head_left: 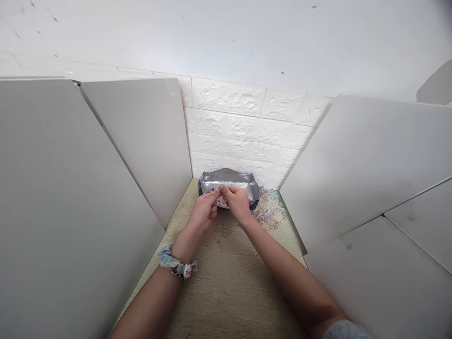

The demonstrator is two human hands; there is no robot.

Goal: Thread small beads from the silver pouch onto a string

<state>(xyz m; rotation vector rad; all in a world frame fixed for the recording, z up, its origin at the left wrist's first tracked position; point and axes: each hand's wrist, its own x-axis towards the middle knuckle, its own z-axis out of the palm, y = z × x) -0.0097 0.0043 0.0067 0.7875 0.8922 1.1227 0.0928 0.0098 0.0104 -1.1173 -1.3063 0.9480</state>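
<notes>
My left hand (205,207) and my right hand (237,202) meet at the fingertips, thumbs and forefingers pinched together. Whatever is between them is too small to make out. Just behind and below the hands lies a silver foil pouch (229,175), its mouth spread wide. Small colourful beads (213,189) show inside it, partly hidden by my fingers. To the right of the pouch, strings of pale, clear beads (270,214) lie in a loose heap. A fainter bead strand (222,228) lies on the table beneath my hands.
The wooden tabletop (226,292) narrows toward a white brick-pattern wall (243,129). Tall white panels stand on the left (141,136) and on the right (339,174), close to both forearms. A blue and white scrunchie (174,264) circles my left wrist.
</notes>
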